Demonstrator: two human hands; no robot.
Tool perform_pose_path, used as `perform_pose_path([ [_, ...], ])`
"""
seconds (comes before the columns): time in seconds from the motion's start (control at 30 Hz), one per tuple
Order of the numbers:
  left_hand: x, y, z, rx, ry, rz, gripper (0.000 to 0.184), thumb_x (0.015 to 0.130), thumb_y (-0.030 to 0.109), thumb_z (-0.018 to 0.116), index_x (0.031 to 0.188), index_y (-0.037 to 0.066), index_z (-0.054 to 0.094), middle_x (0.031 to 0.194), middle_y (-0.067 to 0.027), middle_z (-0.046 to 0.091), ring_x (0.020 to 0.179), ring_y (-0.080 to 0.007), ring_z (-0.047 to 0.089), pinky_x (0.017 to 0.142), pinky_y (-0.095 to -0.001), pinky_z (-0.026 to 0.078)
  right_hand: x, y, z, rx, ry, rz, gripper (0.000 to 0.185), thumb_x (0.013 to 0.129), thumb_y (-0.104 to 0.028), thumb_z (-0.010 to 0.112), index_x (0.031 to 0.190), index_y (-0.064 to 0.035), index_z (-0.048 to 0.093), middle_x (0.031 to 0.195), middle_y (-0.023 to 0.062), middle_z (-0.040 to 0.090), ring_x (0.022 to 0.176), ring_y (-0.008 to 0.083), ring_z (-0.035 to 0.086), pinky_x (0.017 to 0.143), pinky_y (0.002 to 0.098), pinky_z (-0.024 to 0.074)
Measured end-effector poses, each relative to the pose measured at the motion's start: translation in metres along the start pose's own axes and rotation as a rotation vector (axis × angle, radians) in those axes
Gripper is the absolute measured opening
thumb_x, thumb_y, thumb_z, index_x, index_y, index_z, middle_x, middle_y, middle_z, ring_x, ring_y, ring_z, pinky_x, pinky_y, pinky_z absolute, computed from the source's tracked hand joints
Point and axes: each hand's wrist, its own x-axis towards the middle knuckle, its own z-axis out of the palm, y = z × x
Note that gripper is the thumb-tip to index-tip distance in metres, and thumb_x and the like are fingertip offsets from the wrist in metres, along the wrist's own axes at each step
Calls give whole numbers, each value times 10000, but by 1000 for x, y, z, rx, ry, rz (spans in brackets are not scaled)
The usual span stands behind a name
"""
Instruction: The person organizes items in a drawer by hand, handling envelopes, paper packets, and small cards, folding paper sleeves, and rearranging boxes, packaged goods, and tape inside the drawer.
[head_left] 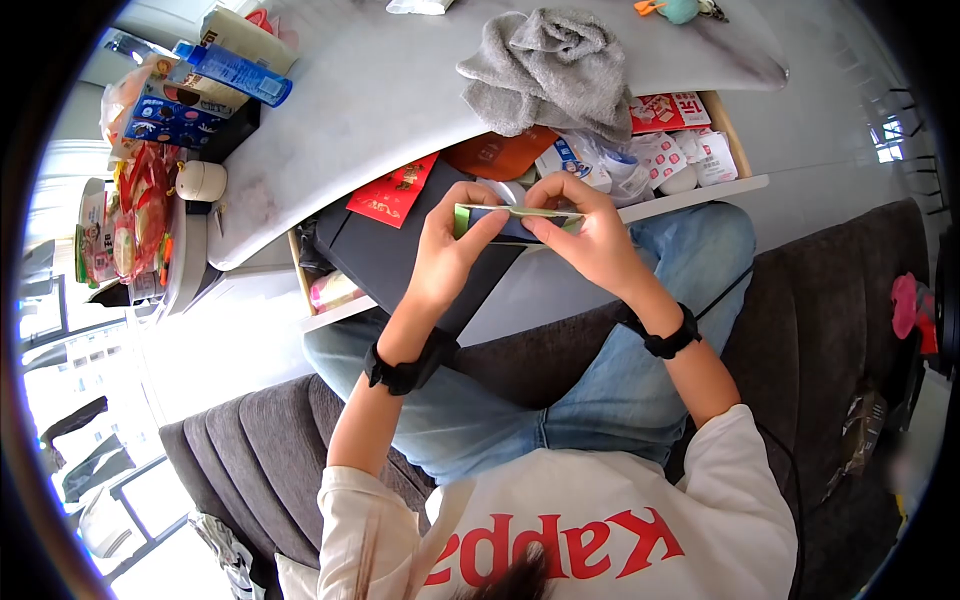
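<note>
Above the open drawer (pixel 755 184), my left hand (pixel 455 240) and my right hand (pixel 580 225) hold a small flat green and dark packet (pixel 518 211) between them. Each hand pinches one end of it between thumb and fingers. What is printed on the packet is too small to read. Below and around the hands, the drawer holds a black flat box (pixel 385 245), a red envelope (pixel 395 190), an orange-brown item (pixel 498 153), white packets (pixel 660 160) and a red card (pixel 670 112).
A grey towel (pixel 545 70) lies on the marble-look table (pixel 350 110). At the left are a blue bottle (pixel 235 72), boxes, snack bags and a small white round container (pixel 201 181). The dark sofa (pixel 820 320) runs beneath and beside my crossed legs.
</note>
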Motion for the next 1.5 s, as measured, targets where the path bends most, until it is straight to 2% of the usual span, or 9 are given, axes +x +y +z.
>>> perform_pose_path([
  [0.27, 0, 0, 1, -3, 0, 37, 130, 856, 106, 597, 921, 13, 534, 859, 1, 522, 771, -43, 452, 677, -199, 377, -2, -1, -1, 46, -71, 39, 229, 773, -51, 654, 963, -29, 529, 865, 23, 575, 805, 94, 533, 733, 244, 435],
  [0.37, -2, 1, -1, 44, -20, 11, 141, 875, 109, 557, 954, -6, 538, 991, -46, 521, 920, -102, 486, 837, -233, 373, -4, 1, -1, 98, -54, 45, 306, 762, -49, 671, 1026, -40, 516, 934, 29, 575, 847, 106, 544, 760, 251, 442],
  [0.47, -1, -1, 2, 68, 54, 19, 156, 888, 150, 581, 945, 9, 550, 815, 16, 531, 739, -39, 454, 673, -187, 381, -8, 7, -2, 85, -11, 28, 362, 755, -52, 688, 1070, -39, 510, 981, 40, 578, 887, 117, 553, 781, 260, 449],
  [0.57, -2, 6, 8, 96, 138, -47, 188, 902, 177, 571, 972, 2, 563, 808, 21, 544, 736, -40, 463, 667, -187, 390, -11, 12, -3, 30, 46, -16, 377, 760, -55, 691, 1090, -27, 512, 1004, 56, 593, 921, 121, 563, 796, 267, 454],
  [0.9, -2, 6, 11, 84, -58, -117, 389, 887, 136, 570, 1210, -8, 408, 974, -86, 582, 832, -156, 626, 589, -277, 570, -7, 23, -11, 194, 136, 141, 271, 837, -64, 624, 1077, -7, 512, 952, 59, 636, 869, 95, 589, 757, 246, 460],
  [1.1, 0, 4, 9, 49, -43, -175, 352, 921, 168, 507, 1211, -4, 408, 981, -96, 580, 809, -167, 632, 584, -276, 570, -3, 19, -16, 163, 169, 66, 155, 884, -98, 569, 1006, -8, 539, 902, 32, 623, 839, 77, 575, 758, 236, 444],
  [1.27, 0, 8, 7, -109, -63, -257, 404, 966, 276, 380, 1272, 14, 372, 1064, -114, 556, 840, -196, 623, 596, -301, 570, -2, 22, -21, 166, 119, 88, 122, 903, -84, 522, 952, 15, 574, 914, 36, 608, 864, 91, 565, 779, 241, 440],
  [1.37, -2, 8, 1, -323, -97, -302, 462, 970, 344, 330, 1310, 31, 342, 1130, -119, 536, 904, -220, 607, 636, -341, 569, 3, 11, -21, 72, 117, -124, 161, 908, -37, 463, 973, 21, 598, 1024, 69, 576, 931, 119, 550, 799, 251, 440],
  [1.5, -3, 8, -6, -535, -153, -283, 539, 965, 418, 266, 1359, 51, 276, 1228, -132, 490, 996, -244, 581, 700, -362, 562, -4, 8, -31, -19, -29, -102, 227, 895, 4, 421, 1015, 1, 614, 1137, 88, 525, 995, 150, 532, 828, 264, 438],
])
